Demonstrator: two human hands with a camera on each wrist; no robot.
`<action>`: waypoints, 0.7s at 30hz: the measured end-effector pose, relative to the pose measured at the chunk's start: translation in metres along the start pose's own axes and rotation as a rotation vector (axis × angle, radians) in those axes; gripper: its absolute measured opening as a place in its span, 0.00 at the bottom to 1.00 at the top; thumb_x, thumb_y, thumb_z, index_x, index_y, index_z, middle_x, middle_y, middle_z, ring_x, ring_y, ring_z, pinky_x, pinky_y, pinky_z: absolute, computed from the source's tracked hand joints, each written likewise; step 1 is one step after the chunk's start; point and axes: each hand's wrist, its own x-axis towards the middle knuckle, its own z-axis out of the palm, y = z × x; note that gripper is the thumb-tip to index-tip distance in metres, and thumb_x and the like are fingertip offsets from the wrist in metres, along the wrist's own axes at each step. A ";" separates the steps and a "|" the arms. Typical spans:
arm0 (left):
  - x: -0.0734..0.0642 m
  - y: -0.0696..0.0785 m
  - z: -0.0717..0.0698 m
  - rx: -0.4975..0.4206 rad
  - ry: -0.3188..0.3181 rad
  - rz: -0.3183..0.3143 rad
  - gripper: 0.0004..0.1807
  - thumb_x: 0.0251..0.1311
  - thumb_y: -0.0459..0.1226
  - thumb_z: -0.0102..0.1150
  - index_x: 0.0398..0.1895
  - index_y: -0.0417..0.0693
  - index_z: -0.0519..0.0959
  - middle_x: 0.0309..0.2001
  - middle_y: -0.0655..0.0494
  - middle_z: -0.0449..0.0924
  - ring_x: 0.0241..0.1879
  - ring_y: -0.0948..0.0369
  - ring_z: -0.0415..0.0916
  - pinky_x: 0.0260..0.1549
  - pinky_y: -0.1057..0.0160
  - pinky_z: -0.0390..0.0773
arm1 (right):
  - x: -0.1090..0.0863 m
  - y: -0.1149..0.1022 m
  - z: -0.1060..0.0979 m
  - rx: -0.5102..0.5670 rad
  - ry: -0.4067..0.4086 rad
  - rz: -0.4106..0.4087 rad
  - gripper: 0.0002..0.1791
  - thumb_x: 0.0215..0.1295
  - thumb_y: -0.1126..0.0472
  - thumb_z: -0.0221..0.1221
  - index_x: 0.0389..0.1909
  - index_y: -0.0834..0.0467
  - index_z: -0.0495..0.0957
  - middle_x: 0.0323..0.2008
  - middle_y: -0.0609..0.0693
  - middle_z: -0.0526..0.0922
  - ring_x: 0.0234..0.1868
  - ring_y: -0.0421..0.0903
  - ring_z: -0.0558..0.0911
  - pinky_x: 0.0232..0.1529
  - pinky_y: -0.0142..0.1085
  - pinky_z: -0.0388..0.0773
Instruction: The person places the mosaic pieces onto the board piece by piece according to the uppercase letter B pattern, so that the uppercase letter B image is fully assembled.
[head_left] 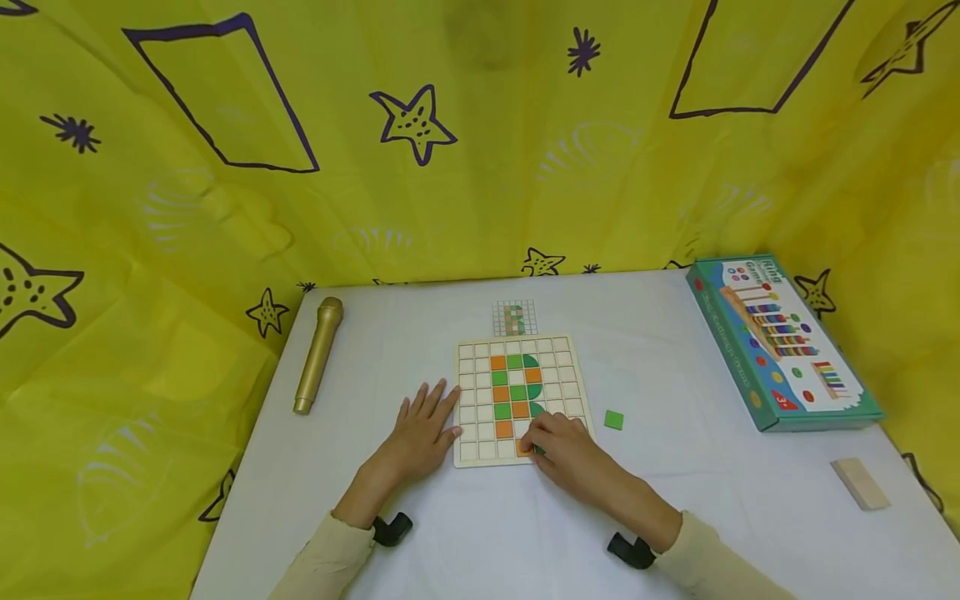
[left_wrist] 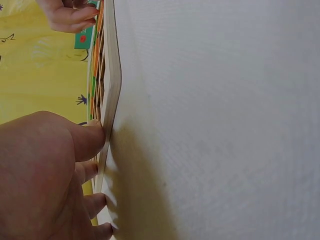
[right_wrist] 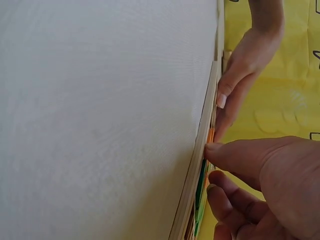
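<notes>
A wooden grid board (head_left: 480,398) lies on the white table, with orange and green tiles set in its middle columns. My left hand (head_left: 427,427) lies flat beside it, and its straight fingers (left_wrist: 92,140) press the board's left edge (left_wrist: 111,75). My right hand (head_left: 553,442) is curled over the board's near row. Its thumb and fingertips (right_wrist: 216,148) pinch a green tile (right_wrist: 202,186) next to an orange one at the board's rim (right_wrist: 199,150). A loose green tile (head_left: 613,419) lies on the table just right of the board.
A small pattern card (head_left: 514,317) lies behind the board. A gold microphone (head_left: 318,354) lies at the left, a teal game box (head_left: 780,342) at the right, and a pale wooden block (head_left: 860,483) near the right front. Yellow printed cloth walls in the table.
</notes>
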 end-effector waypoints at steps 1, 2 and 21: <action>0.000 0.000 0.000 -0.001 0.000 0.000 0.37 0.81 0.50 0.48 0.87 0.52 0.52 0.86 0.43 0.44 0.85 0.39 0.36 0.78 0.30 0.39 | 0.000 0.000 -0.001 0.002 -0.005 0.008 0.09 0.64 0.68 0.71 0.41 0.51 0.88 0.45 0.42 0.81 0.48 0.44 0.79 0.45 0.37 0.68; 0.000 0.000 0.000 0.002 -0.001 -0.003 0.37 0.81 0.50 0.48 0.87 0.52 0.52 0.86 0.43 0.44 0.85 0.39 0.36 0.78 0.30 0.40 | -0.001 0.001 -0.002 0.005 -0.012 0.024 0.08 0.64 0.66 0.72 0.42 0.51 0.88 0.45 0.42 0.80 0.49 0.44 0.79 0.46 0.37 0.68; 0.002 -0.003 0.004 0.036 0.015 0.007 0.37 0.82 0.51 0.47 0.86 0.52 0.52 0.86 0.44 0.45 0.85 0.39 0.37 0.78 0.30 0.42 | -0.045 0.064 -0.059 0.114 -0.015 0.425 0.22 0.69 0.68 0.68 0.62 0.65 0.78 0.56 0.62 0.77 0.59 0.61 0.76 0.60 0.59 0.77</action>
